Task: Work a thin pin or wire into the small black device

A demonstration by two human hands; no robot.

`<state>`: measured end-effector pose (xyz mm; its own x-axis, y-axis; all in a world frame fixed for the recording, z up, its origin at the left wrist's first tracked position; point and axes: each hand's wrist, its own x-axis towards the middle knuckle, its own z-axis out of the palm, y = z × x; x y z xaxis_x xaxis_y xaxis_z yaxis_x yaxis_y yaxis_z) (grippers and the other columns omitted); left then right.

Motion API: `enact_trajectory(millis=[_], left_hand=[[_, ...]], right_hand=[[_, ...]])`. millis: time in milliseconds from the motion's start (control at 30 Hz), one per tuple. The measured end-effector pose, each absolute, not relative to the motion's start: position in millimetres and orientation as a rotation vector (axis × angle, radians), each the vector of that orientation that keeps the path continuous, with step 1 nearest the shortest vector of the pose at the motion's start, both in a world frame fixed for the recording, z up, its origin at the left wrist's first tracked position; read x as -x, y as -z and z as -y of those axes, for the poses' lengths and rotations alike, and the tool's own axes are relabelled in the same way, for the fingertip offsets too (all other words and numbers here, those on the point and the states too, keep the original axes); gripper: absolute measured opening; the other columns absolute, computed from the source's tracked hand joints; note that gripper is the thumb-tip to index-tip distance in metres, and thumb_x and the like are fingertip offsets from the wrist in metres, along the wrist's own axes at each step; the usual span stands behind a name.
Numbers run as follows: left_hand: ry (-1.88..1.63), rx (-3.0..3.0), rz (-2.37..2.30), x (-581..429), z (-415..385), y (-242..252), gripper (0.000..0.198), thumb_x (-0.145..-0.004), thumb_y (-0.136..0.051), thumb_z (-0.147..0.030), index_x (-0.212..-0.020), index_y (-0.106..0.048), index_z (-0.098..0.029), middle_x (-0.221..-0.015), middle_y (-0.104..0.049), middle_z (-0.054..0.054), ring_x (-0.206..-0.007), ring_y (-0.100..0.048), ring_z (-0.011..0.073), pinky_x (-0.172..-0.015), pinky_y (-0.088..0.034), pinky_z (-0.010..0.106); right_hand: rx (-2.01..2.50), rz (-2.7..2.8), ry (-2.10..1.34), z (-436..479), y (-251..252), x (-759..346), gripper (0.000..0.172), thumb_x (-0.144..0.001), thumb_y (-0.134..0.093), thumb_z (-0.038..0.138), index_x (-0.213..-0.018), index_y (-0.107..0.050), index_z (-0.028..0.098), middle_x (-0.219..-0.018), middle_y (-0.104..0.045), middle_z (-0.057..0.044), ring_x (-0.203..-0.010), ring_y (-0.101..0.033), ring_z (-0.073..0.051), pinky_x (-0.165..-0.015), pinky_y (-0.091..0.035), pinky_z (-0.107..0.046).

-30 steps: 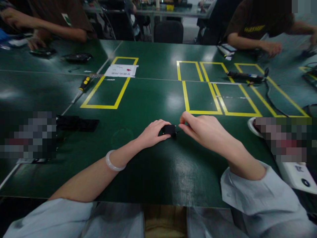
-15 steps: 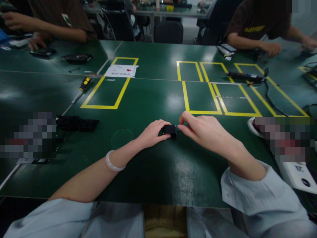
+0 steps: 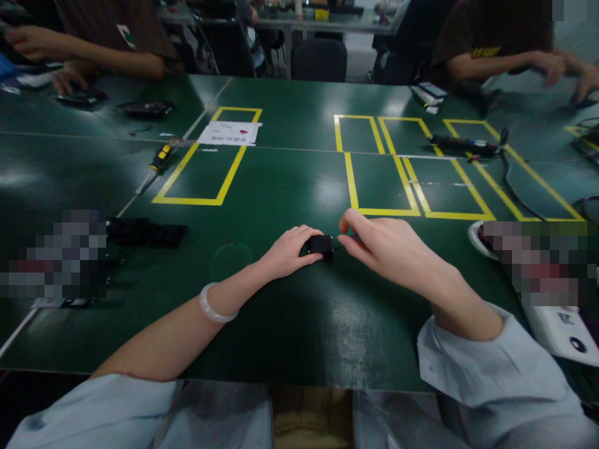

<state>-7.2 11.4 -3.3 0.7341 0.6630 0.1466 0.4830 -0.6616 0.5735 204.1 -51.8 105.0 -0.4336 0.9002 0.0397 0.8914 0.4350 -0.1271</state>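
A small black box-shaped part (image 3: 321,244) rests on the green table in front of me. My left hand (image 3: 291,251) grips it from the left, thumb on the near side and fingers on the far side. Just to the right, my right hand (image 3: 381,243) is closed in a pinch. A thin dark strand or tip shows between its fingertips and the black part; what exactly the fingers hold is too small to make out.
Yellow tape rectangles (image 3: 384,212) mark the green table. A yellow-and-black screwdriver (image 3: 161,157) lies at left, near a white paper sheet (image 3: 229,133). Black parts (image 3: 168,236) lie left of my hands. A corded black tool (image 3: 463,144) lies at right. Two people work across the table.
My hands and the black part stay nearly in place; my right fingertips shift very slightly. Across the table, the right-hand person's arms have moved to the right.
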Motion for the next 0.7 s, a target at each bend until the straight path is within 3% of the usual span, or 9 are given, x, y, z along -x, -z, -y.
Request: enact_trajectory(millis=[133,400,700], left_hand=[[-0.466,-2.425,-0.871,6.6,-11.4,3.0,0.034,-0.090,-0.056,-0.041,-0.118,-0.053,-0.022,-0.114,-0.059,0.007,-0.105,-0.054,0.0248,-0.092,-0.043,0.039],[-0.471,-2.428,-0.875,7.1,-11.4,2.9,0.034,-0.089,-0.056,-0.042,-0.117,-0.054,-0.022,-0.113,-0.059,0.007,-0.104,-0.054,0.0244,-0.092,-0.043,0.039],[-0.466,-2.414,-0.875,6.7,-11.2,3.2,0.034,-0.090,-0.056,-0.041,-0.119,-0.054,-0.023,-0.115,-0.059,0.006,-0.106,-0.054,0.0247,-0.093,-0.043,0.040]], right_hand=[[1.646,2.591,-0.094,50.7,-103.7,-204.5,0.026,-0.098,-0.033,0.038,-0.101,-0.050,0.020,-0.068,-0.063,0.000,-0.056,-0.056,-0.016,-0.051,-0.023,-0.025],[1.579,2.571,-0.131,50.6,-101.4,-206.6,0.017,-0.092,-0.040,0.027,-0.106,-0.047,0.020,-0.076,-0.065,-0.001,-0.060,-0.056,-0.015,-0.052,-0.024,-0.025],[1.653,2.588,-0.102,51.7,-105.7,-203.5,0.028,-0.098,-0.032,0.039,-0.101,-0.051,0.019,-0.068,-0.063,-0.001,-0.056,-0.055,-0.016,-0.052,-0.023,-0.025]])
